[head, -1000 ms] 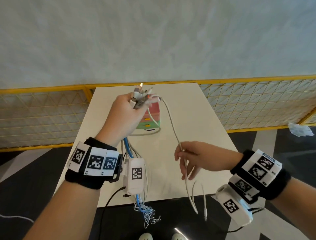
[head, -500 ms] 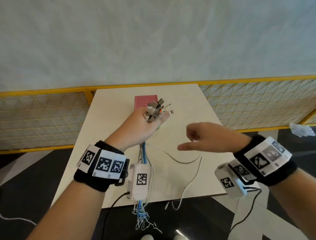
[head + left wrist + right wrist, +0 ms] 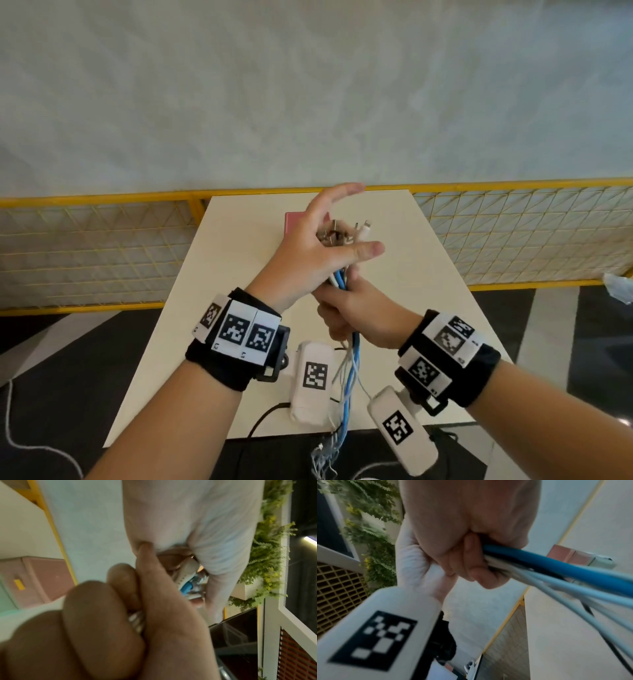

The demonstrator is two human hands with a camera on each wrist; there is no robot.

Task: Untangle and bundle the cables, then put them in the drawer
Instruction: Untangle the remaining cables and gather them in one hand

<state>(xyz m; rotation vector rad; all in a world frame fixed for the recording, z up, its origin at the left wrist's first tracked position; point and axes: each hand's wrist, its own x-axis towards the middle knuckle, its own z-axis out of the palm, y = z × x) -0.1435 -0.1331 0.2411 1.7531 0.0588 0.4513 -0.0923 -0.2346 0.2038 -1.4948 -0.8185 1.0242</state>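
Since half a second ago, the right hand [image 3: 356,317] has swung in from the side and its grip is now wrapped around the cables [image 3: 347,373], directly beneath the left hand [image 3: 317,253]. That left hand, which was clenched on the plug ends [image 3: 346,233], now has its thumb and forefinger spread wide, while its lower fingers [image 3: 123,577] curl round the bundle. Blue and white strands hang down from the right fist past the near edge of the bench [image 3: 239,274], their frayed ends dangling below it. Behind the hands, the pink drawer unit [image 3: 294,222] sits on the bench, far side.
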